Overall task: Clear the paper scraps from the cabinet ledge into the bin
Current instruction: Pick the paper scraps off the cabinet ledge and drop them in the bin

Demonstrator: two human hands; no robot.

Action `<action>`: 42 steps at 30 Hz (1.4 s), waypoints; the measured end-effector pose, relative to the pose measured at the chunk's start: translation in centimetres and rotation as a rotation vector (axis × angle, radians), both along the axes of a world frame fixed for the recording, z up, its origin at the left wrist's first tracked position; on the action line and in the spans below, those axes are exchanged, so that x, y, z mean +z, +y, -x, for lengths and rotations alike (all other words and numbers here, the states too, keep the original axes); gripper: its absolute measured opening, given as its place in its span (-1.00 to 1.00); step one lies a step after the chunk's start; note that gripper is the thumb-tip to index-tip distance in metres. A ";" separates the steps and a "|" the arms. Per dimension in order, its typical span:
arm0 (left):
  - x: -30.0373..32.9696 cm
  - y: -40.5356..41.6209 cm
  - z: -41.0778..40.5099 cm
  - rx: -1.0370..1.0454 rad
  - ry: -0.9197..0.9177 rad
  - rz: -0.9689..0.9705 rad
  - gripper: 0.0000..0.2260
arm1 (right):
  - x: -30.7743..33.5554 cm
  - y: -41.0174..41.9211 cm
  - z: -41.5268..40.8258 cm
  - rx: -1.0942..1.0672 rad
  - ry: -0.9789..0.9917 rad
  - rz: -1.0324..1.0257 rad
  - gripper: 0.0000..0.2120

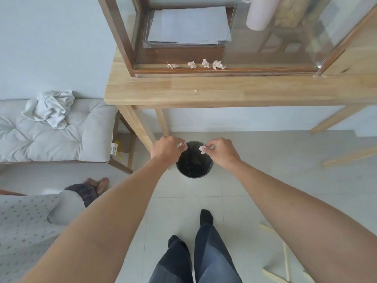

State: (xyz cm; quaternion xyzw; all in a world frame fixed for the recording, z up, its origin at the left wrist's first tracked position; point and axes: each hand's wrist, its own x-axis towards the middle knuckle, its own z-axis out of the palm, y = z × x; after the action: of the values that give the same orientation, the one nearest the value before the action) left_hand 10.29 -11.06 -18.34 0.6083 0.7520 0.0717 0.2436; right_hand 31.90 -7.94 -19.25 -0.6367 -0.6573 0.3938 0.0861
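Observation:
A round black bin (193, 170) stands on the floor under the wooden table's front edge. My right hand (222, 153) pinches a crumpled paper scrap (202, 149) over the bin's mouth. My left hand (167, 149) hovers at the bin's left rim with its fingers closed on a small white scrap (182, 145), mostly hidden. Several crumpled paper scraps (218, 65) lie in a row on the dark cabinet ledge (255, 70) above.
A light wooden table (224, 88) carries the glass-fronted cabinet (122, 31) with stacked sheets inside. A cushioned bench (67, 135) with a crumpled cloth stands at the left. Another person's legs (85, 190) are at lower left. My own legs (204, 252) stand on pale tiles.

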 end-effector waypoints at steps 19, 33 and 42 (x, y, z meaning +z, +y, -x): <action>-9.2 6.7 -1.2 0.066 -0.001 0.164 -0.62 | -7.5 6.7 -0.2 -0.002 -0.118 0.112 -0.61; -1.4 2.1 0.0 -0.009 0.030 0.047 -0.64 | 0.8 3.1 -0.2 -0.065 -0.056 -0.060 -0.58; 6.6 -0.3 3.0 -0.037 0.095 -0.099 -0.53 | 8.0 0.2 1.8 -0.062 0.013 -0.215 -0.55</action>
State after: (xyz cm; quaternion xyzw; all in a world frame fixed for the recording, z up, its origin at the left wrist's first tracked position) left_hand 7.32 -11.35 -11.73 0.6359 0.7470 0.0754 0.1787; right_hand 30.09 -7.79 -11.28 -0.6413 -0.6752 0.3223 0.1703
